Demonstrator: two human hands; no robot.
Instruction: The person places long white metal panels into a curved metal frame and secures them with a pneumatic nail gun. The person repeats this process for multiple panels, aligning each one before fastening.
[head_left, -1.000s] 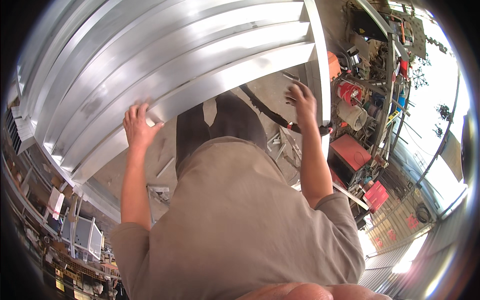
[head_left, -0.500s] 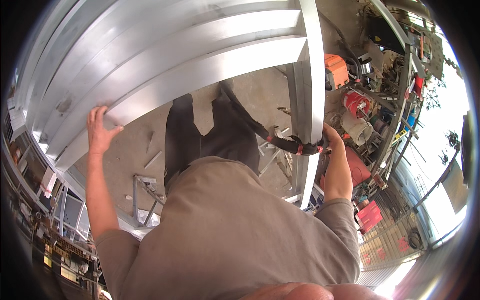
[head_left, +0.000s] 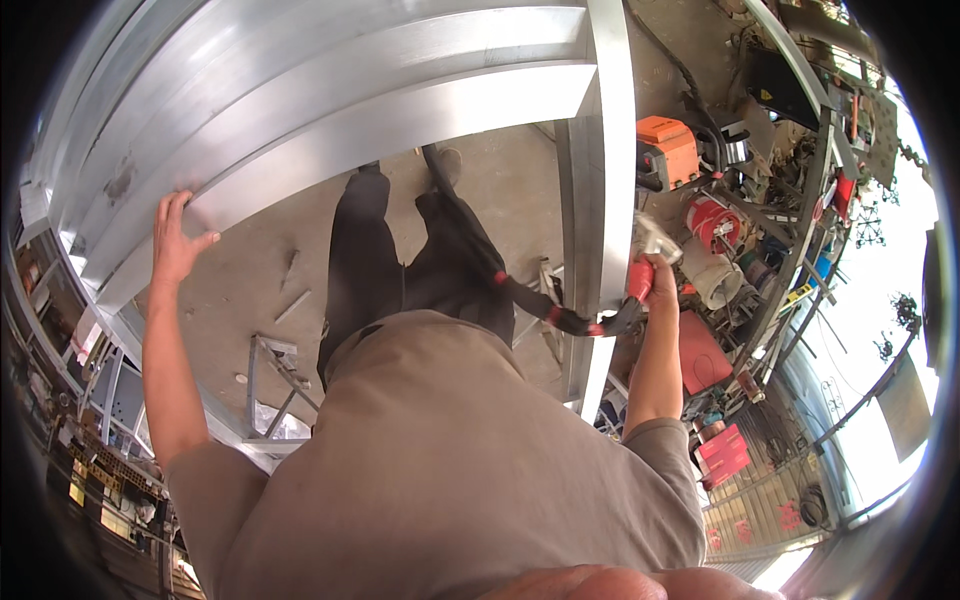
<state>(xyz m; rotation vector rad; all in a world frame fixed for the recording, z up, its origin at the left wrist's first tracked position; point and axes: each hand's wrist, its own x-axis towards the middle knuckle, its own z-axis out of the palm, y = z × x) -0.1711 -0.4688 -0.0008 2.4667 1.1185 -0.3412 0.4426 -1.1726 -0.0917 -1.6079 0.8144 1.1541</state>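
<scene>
My left hand (head_left: 177, 240) rests with its fingertips against the lower edge of a shiny metal beam (head_left: 390, 120); its fingers are stretched out and the thumb stands apart. My right hand (head_left: 660, 285) is closed around a red-handled welding gun (head_left: 641, 278), just right of an upright metal post (head_left: 614, 150). The gun's pale metal head is blurred and points up and away. From its handle a thick black cable (head_left: 535, 302) with red bands loops left across the post and in front of my legs.
More parallel beams (head_left: 300, 55) form a frame ahead and to the left. Right of the post stand an orange machine (head_left: 668, 150), a red bucket (head_left: 712, 222) and a cluttered rack (head_left: 800, 215). A small angled metal frame (head_left: 275, 375) and loose strips (head_left: 293, 306) lie on the floor.
My right hand has come out from behind the post, bringing the welding gun into sight. The cable hangs in a lower loop. My left hand sits slightly further left in the picture.
</scene>
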